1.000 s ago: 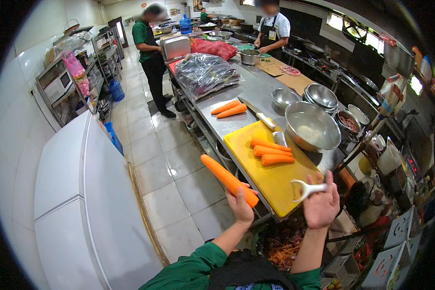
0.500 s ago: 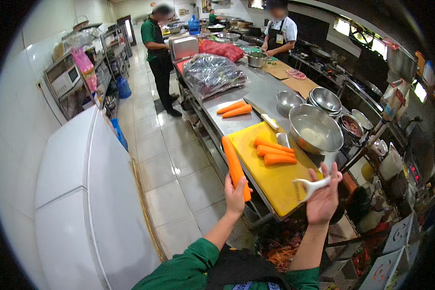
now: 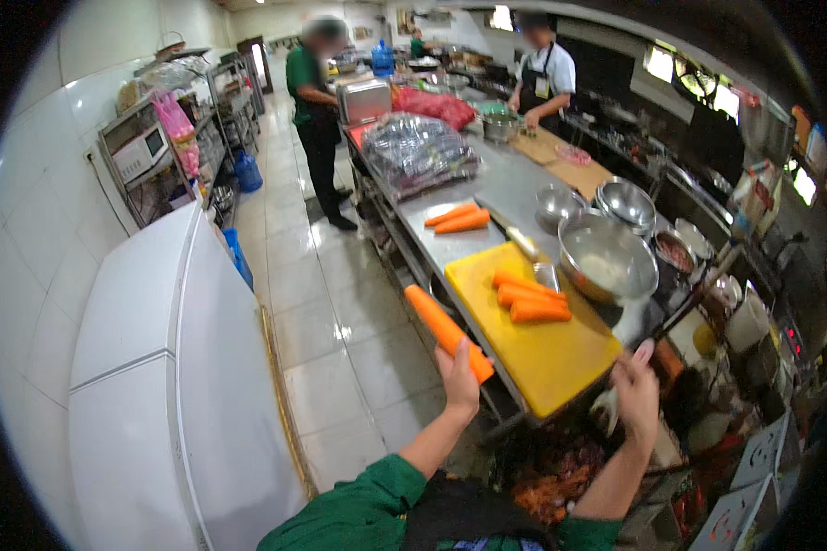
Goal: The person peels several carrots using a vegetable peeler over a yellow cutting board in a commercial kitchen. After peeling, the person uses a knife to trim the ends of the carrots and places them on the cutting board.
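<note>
As left hand clasps it, smooth carrot tapers

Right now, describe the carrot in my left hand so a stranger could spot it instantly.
Find the long steel table, then the yellow board at its near end. Left of that board, your left hand grips an orange carrot. It alone is held; the other carrots lie on the board or table.

The left hand grips firmly; the right hand is curled.
</note>
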The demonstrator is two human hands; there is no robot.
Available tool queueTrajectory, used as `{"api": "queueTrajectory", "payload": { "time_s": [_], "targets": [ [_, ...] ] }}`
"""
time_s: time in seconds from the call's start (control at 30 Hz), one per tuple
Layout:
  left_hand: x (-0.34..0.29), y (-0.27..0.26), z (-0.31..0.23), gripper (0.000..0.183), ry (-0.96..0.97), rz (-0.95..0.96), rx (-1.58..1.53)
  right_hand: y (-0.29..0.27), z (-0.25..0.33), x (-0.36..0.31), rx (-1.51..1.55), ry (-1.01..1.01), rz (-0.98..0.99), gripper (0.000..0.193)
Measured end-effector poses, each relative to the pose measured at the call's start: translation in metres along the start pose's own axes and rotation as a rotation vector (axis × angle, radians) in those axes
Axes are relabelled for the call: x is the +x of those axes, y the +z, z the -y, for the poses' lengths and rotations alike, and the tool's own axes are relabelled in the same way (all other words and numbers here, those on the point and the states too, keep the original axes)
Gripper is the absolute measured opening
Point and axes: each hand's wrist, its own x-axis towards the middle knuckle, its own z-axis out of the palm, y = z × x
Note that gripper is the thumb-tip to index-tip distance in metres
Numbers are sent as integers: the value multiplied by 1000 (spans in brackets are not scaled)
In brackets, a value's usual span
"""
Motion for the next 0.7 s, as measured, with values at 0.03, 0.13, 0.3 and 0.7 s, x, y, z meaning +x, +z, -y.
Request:
{"api": "queueTrajectory", "payload": {
  "time_s": [0.03,0.13,0.3,0.7],
  "targets": [
    [-4,1,3,32,-130,7,36,6,8,0,111,-236,-84,20],
    [-21,6,14,33,-311,82,146,35,31,-12,174,-556,214,35],
    [-4,-1,-8,43,-100,199,157,23,27,-17,167,-383,1074,29],
    [-16,-1,-16,42,-294,354,271,33,-32,-21,249,-561,854,35]
  ]
}}
